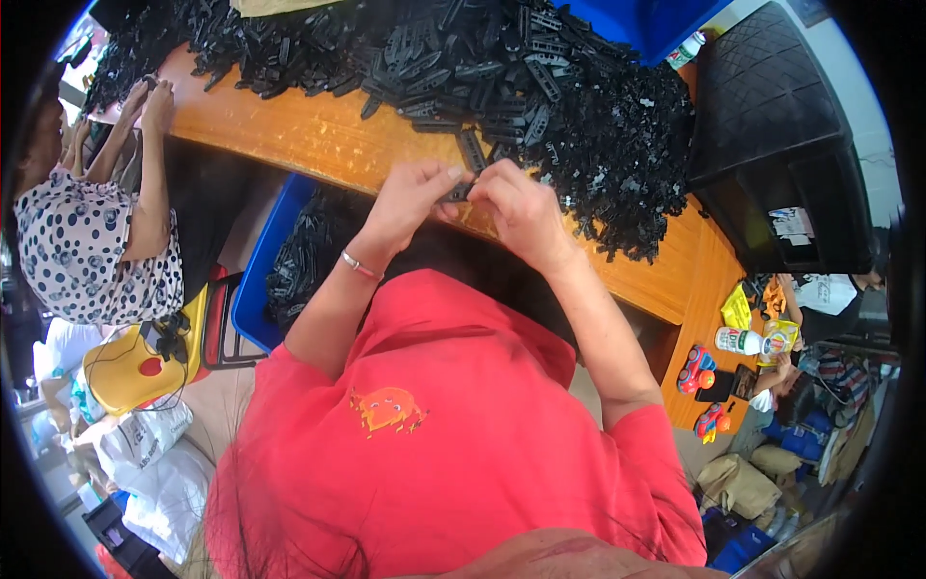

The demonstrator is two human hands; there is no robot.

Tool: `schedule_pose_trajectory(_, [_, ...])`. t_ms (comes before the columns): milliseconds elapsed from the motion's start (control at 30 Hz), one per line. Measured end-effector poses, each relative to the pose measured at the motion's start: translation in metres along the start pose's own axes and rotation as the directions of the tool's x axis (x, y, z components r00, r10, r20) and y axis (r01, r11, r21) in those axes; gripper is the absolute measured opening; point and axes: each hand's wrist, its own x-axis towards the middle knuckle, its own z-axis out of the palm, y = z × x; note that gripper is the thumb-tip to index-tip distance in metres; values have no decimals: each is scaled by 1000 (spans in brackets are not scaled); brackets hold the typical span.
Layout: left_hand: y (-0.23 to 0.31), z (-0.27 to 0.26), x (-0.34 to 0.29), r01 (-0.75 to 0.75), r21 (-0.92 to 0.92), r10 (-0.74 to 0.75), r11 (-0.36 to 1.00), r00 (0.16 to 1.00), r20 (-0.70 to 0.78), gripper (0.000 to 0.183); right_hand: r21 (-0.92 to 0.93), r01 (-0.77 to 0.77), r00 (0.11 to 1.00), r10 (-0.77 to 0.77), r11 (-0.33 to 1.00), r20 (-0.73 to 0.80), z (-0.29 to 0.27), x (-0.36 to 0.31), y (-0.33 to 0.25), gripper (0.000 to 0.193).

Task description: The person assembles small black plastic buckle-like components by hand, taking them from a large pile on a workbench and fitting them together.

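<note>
My left hand (pixel 407 201) is closed on a long black plastic part (pixel 455 194), held just over the near edge of the wooden table. Against the right end of that part, the thumb and fingertips of my right hand (pixel 529 210) are pinched together. Whatever they hold is too small and covered to make out. Beyond my hands lies a heap of long black slotted parts (pixel 415 68), one of them (pixel 471 150) close to my fingers. A heap of much smaller black pieces (pixel 617 145) spreads to the right.
Below the table's left side stands a blue crate (pixel 253 275) of black parts. A blue bin (pixel 656 24) is behind the heaps, a large black box (pixel 781 145) at right. A co-worker (pixel 106 241) sits left. Toy cars (pixel 696 370) and a white bottle (pixel 738 341) stand at right.
</note>
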Motion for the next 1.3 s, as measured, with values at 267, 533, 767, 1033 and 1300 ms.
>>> schedule_pose_trajectory(267, [-15, -4, -19, -139, 86, 130, 987, 985, 110, 32, 218, -459, 885, 465, 861, 26, 22, -11, 0, 30])
schedule_pose_trajectory(533, [19, -58, -75, -134, 690, 17, 712, 985, 174, 28, 322, -601, 777, 441, 731, 449, 54, -23, -33, 32])
schedule_pose_trajectory(767, [27, -56, -33, -378, 917, 493, 131, 827, 271, 31, -227, -387, 918, 352, 894, -180, 18, -23, 33, 12])
schedule_pose_trajectory(1033, [7, -9, 68, -580, 806, 489, -115, 674, 554, 35, -493, -373, 922, 374, 786, -101, 28, -19, 68, 13])
schedule_pose_trajectory(1300, [-10, -6, 62, -435, 790, 465, 431, 858, 219, 29, -98, -377, 883, 325, 921, -340, 15, -26, 62, 12])
